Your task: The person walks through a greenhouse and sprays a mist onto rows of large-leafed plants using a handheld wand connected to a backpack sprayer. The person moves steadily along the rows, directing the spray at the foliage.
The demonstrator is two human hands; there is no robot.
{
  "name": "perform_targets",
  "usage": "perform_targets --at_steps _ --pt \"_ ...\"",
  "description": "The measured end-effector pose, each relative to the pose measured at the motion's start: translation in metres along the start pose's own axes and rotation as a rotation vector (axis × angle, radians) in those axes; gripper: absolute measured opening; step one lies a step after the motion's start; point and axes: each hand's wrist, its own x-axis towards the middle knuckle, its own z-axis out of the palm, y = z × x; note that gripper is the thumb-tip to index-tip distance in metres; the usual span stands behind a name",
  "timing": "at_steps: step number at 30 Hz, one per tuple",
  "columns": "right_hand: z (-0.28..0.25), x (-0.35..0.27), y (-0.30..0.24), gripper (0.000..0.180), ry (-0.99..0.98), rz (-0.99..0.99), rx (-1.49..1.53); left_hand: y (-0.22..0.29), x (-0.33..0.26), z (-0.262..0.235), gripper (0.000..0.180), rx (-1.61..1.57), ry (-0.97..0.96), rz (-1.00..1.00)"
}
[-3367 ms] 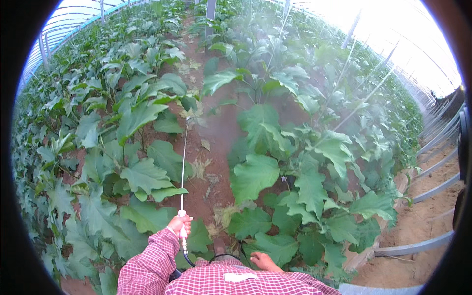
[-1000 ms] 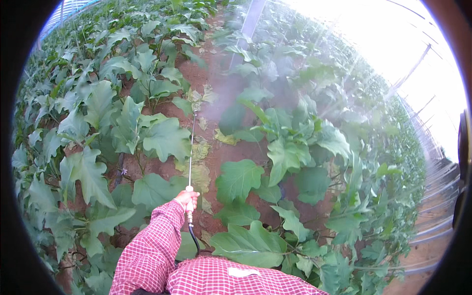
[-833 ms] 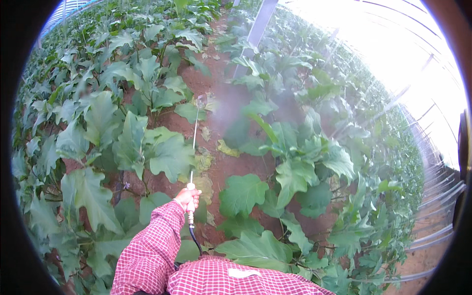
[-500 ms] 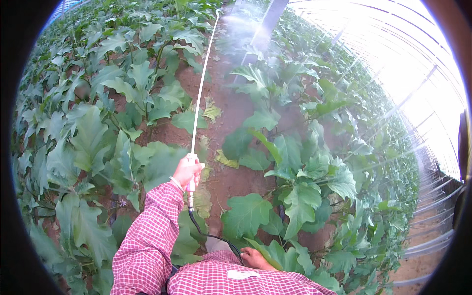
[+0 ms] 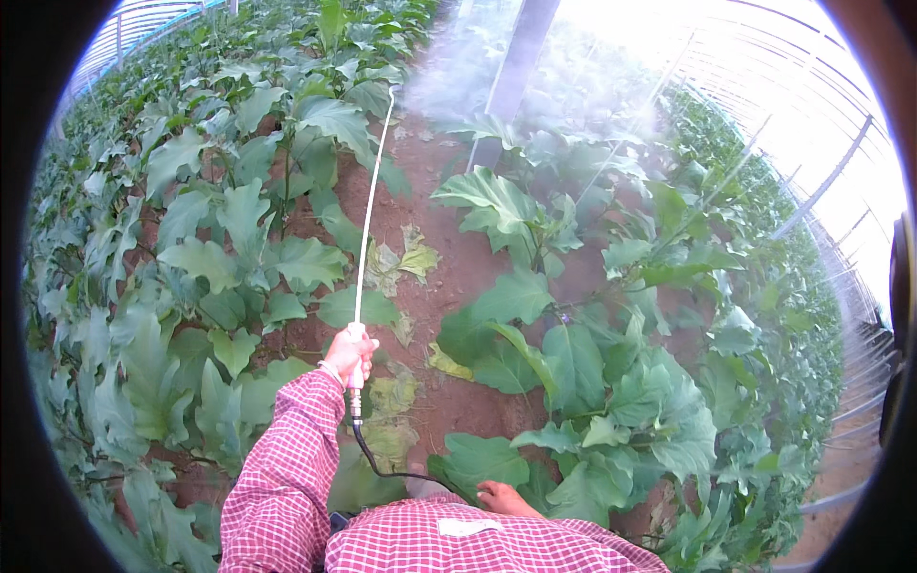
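My left hand [image 5: 350, 357] is closed round the pale handle of a spray lance [image 5: 367, 227]. The long, thin white tube points forward and slightly right, its bent tip over the path beside the leaves. White mist [image 5: 516, 81] spreads from the tip across the right-hand plants. A black hose [image 5: 377, 468] runs from the handle's lower end, curving toward my waist. Low in front of my body, my right hand [image 5: 508, 498] has curled fingers near the hose; whatever they hold is hidden. Both sleeves are red checked cloth.
Leafy eggplant plants [image 5: 210, 258] crowd the left, with another row [image 5: 583, 372] on the right. Between them runs a brown soil path [image 5: 458, 286] with yellowed leaves [image 5: 417, 256]. A grey post [image 5: 516, 72] stands ahead in the mist. Greenhouse framing [image 5: 831, 177] arches over the right side.
The lance, with my left hand on it, has swung left and lower in view, its tip now nearer. Mist has spread wider to the right. My right hand has shifted slightly right.
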Motion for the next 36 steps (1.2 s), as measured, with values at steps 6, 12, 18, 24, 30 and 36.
perform_targets --at_steps 6,12,18,24,30,36 --pt "-0.030 0.084 0.029 0.041 -0.032 0.027 -0.035 -0.004 0.094 0.000 0.020 -0.093 0.004 -0.194" --pt "-0.066 0.134 -0.015 0.039 -0.123 0.063 0.020 0.020 0.171 -0.013 0.018 -0.103 -0.023 -0.320" --pt "-0.123 0.215 -0.081 0.038 -0.099 0.092 0.018 0.080 0.257 -0.038 0.018 -0.155 -0.058 -0.298" --pt "-0.184 0.314 -0.169 0.037 0.010 0.033 0.019 0.210 0.301 -0.041 0.019 -0.042 -0.111 -0.127" --pt "-0.236 0.383 -0.237 0.038 0.034 -0.041 0.075 0.331 0.371 -0.028 0.018 0.052 -0.080 0.142" --pt "-0.290 0.437 -0.284 0.037 -0.043 0.038 -0.001 0.425 0.455 -0.018 0.020 0.078 -0.017 0.260"
